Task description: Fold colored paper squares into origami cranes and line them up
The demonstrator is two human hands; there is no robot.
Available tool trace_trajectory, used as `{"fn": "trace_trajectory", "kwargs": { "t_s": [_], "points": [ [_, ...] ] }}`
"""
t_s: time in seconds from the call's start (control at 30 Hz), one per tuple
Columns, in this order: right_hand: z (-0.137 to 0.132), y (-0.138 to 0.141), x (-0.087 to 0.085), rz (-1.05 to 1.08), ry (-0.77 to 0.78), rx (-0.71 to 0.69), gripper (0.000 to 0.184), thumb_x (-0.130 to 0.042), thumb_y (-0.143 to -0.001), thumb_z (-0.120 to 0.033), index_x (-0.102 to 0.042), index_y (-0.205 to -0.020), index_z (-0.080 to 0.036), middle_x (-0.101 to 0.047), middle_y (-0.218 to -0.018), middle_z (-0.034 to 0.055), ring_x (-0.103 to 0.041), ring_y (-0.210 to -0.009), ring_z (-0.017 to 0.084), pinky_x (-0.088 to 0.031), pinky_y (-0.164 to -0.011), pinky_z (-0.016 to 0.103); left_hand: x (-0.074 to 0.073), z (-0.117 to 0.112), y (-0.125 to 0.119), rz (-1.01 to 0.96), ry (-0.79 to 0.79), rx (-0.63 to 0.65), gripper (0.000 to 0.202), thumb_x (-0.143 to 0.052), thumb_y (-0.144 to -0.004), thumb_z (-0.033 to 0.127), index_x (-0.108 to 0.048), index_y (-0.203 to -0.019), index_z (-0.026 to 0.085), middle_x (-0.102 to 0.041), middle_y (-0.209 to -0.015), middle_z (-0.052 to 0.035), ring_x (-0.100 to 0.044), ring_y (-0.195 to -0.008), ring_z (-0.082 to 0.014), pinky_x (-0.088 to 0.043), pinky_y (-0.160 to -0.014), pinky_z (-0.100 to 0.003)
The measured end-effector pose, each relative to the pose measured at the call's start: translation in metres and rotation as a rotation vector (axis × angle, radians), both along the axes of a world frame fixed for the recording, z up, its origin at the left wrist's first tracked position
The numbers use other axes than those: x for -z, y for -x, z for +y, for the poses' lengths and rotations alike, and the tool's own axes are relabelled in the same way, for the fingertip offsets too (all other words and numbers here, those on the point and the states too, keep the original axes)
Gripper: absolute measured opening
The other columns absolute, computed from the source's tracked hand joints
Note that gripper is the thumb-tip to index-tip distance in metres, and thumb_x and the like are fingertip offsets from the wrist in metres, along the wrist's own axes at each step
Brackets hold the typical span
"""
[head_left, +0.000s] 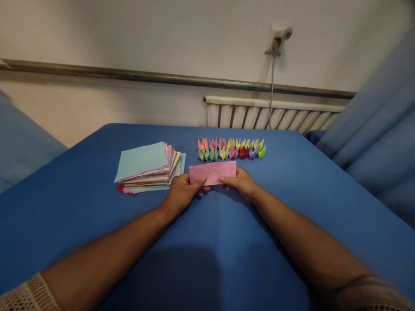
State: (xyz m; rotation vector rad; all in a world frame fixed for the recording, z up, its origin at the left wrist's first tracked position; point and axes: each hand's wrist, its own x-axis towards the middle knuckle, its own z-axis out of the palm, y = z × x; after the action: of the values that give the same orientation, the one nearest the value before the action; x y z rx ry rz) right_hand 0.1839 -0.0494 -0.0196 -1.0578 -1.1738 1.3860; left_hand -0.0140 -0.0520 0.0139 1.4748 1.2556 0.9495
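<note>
A pink sheet of paper (pixel 213 170), folded into a wide rectangle or seen as one, is held up between both hands above the blue surface. My left hand (pixel 184 190) grips its lower left side, thumb on the front and fingers behind. On the lower right side, my right hand (pixel 244 185) pinches it the same way. Just beyond the paper stand two rows of small folded paper cranes (pixel 231 151) in red, pink, yellow, green and purple. A stack of coloured paper (pixel 144 162), light blue on top, lies left of my left hand.
The blue-covered table (pixel 207 242) reaches toward the wall. Behind it are a metal rail (pixel 145 76), a white slatted radiator or bed rail (pixel 275 103), and a wall socket (pixel 275 41) with a hanging cord. Blue curtains (pixel 385 108) flank both sides.
</note>
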Motion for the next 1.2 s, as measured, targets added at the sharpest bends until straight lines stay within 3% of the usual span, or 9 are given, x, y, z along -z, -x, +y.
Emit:
{"fn": "trace_trajectory", "kwargs": {
  "t_s": [0.17, 0.33, 0.53, 0.6, 0.77, 0.93, 1.07, 1.2],
  "points": [
    [-0.001, 0.002, -0.001, -0.068, 0.005, 0.078, 0.040, -0.081, -0.057, -0.041, -0.067, -0.081, -0.012, -0.060, -0.053, -0.0015, -0.049, -0.046, 0.010, -0.037, -0.045, 0.023, 0.001, 0.001, 0.003, 0.012, -0.005, 0.090, 0.030, -0.074, -0.068, 0.037, -0.069, -0.084, 0.013, -0.072, -0.069, -0.0041, -0.061, -0.053, -0.0123, -0.048, -0.053, -0.023],
    [0.006, -0.008, 0.001, -0.070, -0.013, 0.192, 0.037, -0.081, -0.055, -0.044, -0.063, -0.070, -0.015, -0.059, -0.052, -0.0008, -0.049, -0.046, 0.011, -0.037, -0.046, 0.025, 0.001, 0.011, 0.011, -0.090, 0.061, 0.017, 0.029, -0.073, -0.069, 0.036, -0.064, -0.082, 0.013, -0.073, -0.080, -0.0084, -0.067, -0.065, -0.0160, -0.051, -0.057, -0.026],
    [0.004, -0.001, 0.001, -0.091, -0.039, 0.180, 0.036, -0.079, -0.056, -0.044, -0.064, -0.071, -0.016, -0.058, -0.051, -0.0013, -0.049, -0.046, 0.011, -0.039, -0.046, 0.025, 0.003, 0.011, 0.009, -0.143, 0.032, 0.168, 0.055, -0.080, -0.059, 0.032, -0.060, -0.108, 0.014, -0.071, -0.106, -0.0101, -0.067, -0.091, -0.0203, -0.054, -0.075, -0.029],
    [0.002, 0.004, 0.001, -0.103, -0.048, 0.157, 0.035, -0.079, -0.057, -0.044, -0.065, -0.071, -0.016, -0.059, -0.051, -0.0016, -0.050, -0.046, 0.011, -0.040, -0.048, 0.025, 0.005, 0.010, 0.007, -0.097, -0.024, 0.166, 0.055, -0.080, -0.060, 0.032, -0.061, -0.109, 0.014, -0.071, -0.103, -0.0089, -0.067, -0.087, -0.0195, -0.053, -0.073, -0.029],
    [-0.001, 0.009, 0.000, -0.139, -0.073, 0.115, 0.031, -0.078, -0.059, -0.043, -0.063, -0.065, -0.016, -0.058, -0.052, -0.0013, -0.049, -0.047, 0.011, -0.040, -0.049, 0.026, 0.005, 0.010, 0.007, -0.052, -0.004, 0.066, 0.034, -0.077, -0.064, 0.035, -0.064, -0.087, 0.013, -0.066, -0.062, -0.0002, -0.059, -0.050, -0.0125, -0.049, -0.052, -0.025],
    [0.003, 0.004, 0.001, -0.139, -0.067, 0.170, 0.030, -0.078, -0.057, -0.041, -0.063, -0.065, -0.016, -0.056, -0.050, -0.0026, -0.047, -0.045, 0.010, -0.040, -0.047, 0.025, 0.004, 0.014, 0.010, -0.105, 0.073, -0.003, 0.032, -0.075, -0.067, 0.032, -0.062, -0.088, 0.012, -0.069, -0.062, -0.0030, -0.060, -0.048, -0.0115, -0.049, -0.050, -0.022],
    [0.006, -0.002, 0.003, -0.154, -0.064, 0.200, 0.032, -0.079, -0.056, -0.042, -0.064, -0.067, -0.016, -0.057, -0.050, -0.0028, -0.048, -0.046, 0.010, -0.040, -0.048, 0.025, 0.005, 0.015, 0.011, -0.200, 0.091, -0.021, 0.037, -0.074, -0.068, 0.030, -0.062, -0.098, 0.012, -0.073, -0.075, -0.0069, -0.068, -0.063, -0.0151, -0.054, -0.059, -0.025],
    [0.006, -0.003, 0.004, -0.175, -0.061, 0.193, 0.033, -0.079, -0.056, -0.043, -0.064, -0.068, -0.016, -0.057, -0.050, -0.0028, -0.047, -0.045, 0.010, -0.039, -0.047, 0.025, 0.001, 0.012, 0.010, -0.249, 0.080, 0.101, 0.050, -0.078, -0.063, 0.034, -0.063, -0.106, 0.015, -0.071, -0.104, -0.0090, -0.068, -0.085, -0.0177, -0.057, -0.068, -0.027]
  ]
}}
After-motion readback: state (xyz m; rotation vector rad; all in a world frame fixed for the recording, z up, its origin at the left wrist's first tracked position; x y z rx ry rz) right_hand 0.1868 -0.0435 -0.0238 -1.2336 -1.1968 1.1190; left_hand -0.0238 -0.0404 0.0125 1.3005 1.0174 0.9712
